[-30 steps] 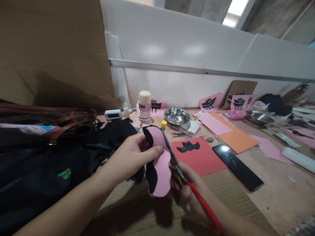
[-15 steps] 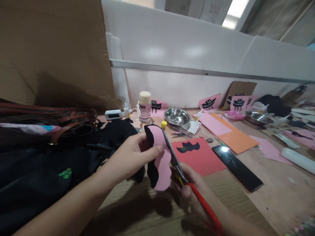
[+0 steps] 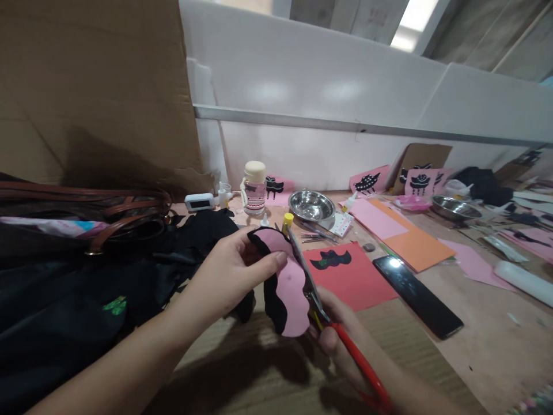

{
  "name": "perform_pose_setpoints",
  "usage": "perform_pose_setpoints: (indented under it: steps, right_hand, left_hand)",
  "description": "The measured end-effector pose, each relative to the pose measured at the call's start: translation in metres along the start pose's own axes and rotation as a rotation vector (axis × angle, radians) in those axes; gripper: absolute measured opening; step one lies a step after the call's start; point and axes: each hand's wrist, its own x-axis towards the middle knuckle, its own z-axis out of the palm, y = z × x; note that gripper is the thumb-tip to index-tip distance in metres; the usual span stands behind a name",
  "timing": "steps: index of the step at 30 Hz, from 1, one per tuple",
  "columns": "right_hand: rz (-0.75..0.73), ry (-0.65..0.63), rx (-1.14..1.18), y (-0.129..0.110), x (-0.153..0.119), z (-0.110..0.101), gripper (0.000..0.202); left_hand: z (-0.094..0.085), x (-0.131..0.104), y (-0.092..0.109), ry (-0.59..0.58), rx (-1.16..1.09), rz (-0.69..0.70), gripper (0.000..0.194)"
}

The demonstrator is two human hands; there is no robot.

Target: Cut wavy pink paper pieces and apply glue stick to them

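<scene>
My left hand [image 3: 242, 271] pinches the pink paper [image 3: 291, 294]; my right hand [image 3: 339, 331], at four o'clock from it, grips the scissors [image 3: 352, 349], fingers closed round the handle.

Scanning across now, and no text, label, brand, number or sign can be read: the cream-lidded bottle [image 3: 254, 195] shows only blurred markings, and the white device's [image 3: 199, 202] little screen gives nothing legible.

Your table [image 3: 488, 340] bears a red sheet [image 3: 367, 285], a phone [image 3: 418, 295], a metal bowl [image 3: 311, 206] and a bottle [image 3: 254, 190].
</scene>
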Motion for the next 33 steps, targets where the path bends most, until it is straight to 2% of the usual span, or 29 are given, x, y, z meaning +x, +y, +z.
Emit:
perform_pose_setpoints:
  steps: [12, 18, 33]
  right_hand:
    - [-0.032, -0.053, -0.013, -0.001, 0.0016, -0.0021, 0.074]
    - [0.019, -0.012, -0.001, -0.0028, -0.0003, -0.0016, 0.077]
    - [-0.002, 0.011, 0.045, -0.0014, -0.0011, 0.0013, 0.073]
  left_hand:
    - [-0.0063, 0.0009, 0.0021, -0.042, 0.106, -0.031, 0.021]
    - [-0.0043, 0.0011, 0.0044, -0.044, 0.077, -0.031, 0.015]
    - [-0.0026, -0.0008, 0.0043, -0.061, -0.036, -0.074, 0.018]
